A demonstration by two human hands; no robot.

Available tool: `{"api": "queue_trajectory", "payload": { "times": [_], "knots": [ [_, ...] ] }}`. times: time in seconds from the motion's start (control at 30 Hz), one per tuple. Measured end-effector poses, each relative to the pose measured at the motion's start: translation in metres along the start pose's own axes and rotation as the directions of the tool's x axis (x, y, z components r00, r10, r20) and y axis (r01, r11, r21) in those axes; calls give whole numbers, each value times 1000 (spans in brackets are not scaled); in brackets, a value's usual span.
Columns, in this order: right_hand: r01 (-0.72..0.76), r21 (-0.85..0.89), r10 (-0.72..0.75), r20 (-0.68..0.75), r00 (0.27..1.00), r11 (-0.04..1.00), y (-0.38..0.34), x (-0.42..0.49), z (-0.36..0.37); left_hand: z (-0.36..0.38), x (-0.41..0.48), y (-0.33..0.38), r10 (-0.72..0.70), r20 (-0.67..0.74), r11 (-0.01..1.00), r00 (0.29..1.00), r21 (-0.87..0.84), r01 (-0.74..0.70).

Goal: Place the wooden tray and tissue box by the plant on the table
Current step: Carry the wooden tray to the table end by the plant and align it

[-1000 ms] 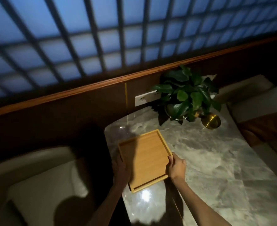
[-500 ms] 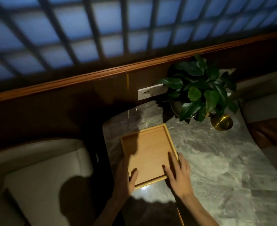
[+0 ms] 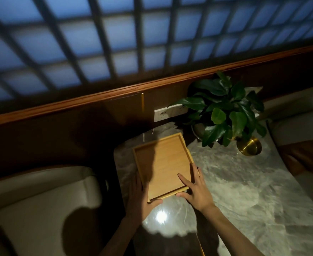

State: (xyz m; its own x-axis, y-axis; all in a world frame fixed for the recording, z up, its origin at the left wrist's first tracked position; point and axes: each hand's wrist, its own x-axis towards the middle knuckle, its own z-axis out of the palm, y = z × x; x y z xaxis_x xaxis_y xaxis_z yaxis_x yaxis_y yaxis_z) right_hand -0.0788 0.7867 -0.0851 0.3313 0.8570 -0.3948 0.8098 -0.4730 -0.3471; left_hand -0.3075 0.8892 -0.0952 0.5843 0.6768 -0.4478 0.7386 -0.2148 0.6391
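The wooden tray (image 3: pixel 166 163) lies flat on the marble table (image 3: pixel 244 182), at its far left part, just left of the green plant (image 3: pixel 224 111). My left hand (image 3: pixel 142 198) grips the tray's left side, with the thumb on the near corner. My right hand (image 3: pixel 196 189) clasps the near right corner, fingers spread over the rim and thumb against the near edge. No tissue box is in view.
A small gold pot (image 3: pixel 249 147) stands right of the plant. A white wall socket (image 3: pixel 163 114) sits on the wood panel behind the table. Cushioned seats flank the table at left (image 3: pixel 50 200) and right (image 3: pixel 299 126).
The tray has gone from tilted in both hands to flat on the table and slid farther toward the wall and plant. My right hand has shifted to the near right corner.
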Motion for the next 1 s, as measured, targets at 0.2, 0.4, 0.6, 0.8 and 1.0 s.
{"api": "queue_trajectory", "payload": {
  "times": [0.2,0.4,0.6,0.8,1.0],
  "knots": [
    [-49,-111,48,-12,999,993,-1,34,-21,-10,43,5,-47,-33,998,998,-32,46],
    [-4,-87,0,-54,999,996,9,66,-38,-23,80,13,12,-80,956,997,293,12],
    [19,-73,-26,-93,995,997,16,79,-44,-22,100,15,61,-49,945,997,323,-42],
    [-4,-133,-2,-44,999,991,21,84,-58,-15,101,25,44,-28,956,999,290,-34],
    [-10,-187,3,-40,999,982,25,85,-59,-14,103,27,49,-5,967,999,251,-46]
  ]
}}
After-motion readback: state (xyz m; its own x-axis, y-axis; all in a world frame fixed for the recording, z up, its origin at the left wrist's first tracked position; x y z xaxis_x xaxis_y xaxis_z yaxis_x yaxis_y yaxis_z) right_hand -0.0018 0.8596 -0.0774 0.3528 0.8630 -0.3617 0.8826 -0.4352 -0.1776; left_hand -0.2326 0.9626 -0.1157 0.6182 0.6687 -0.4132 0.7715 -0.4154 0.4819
